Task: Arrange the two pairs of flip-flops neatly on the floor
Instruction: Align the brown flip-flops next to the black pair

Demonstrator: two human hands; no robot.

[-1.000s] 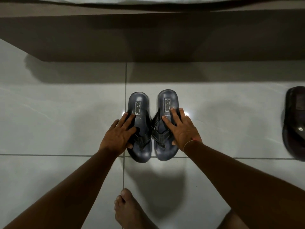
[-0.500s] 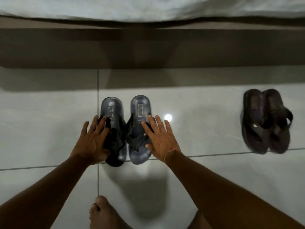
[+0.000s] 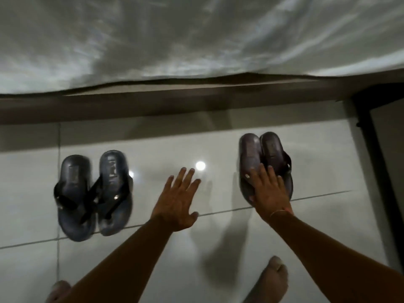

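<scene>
Flip-flops, blue-grey pair (image 3: 94, 199), sit paired left of the brown pair (image 3: 265, 165); right hand (image 3: 270, 191) presses there flat-fingered, left hand (image 3: 178, 201) splayed empty between them.

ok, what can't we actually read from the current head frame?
- Brown pair: straps and toe ends covered by the right hand, head view.
- Blue-grey pair: heel logos motion-blurred, unreadable.
- Left hand: touching the floor or hovering, unclear.
- Bare feet: cut off by the bottom edge.
</scene>
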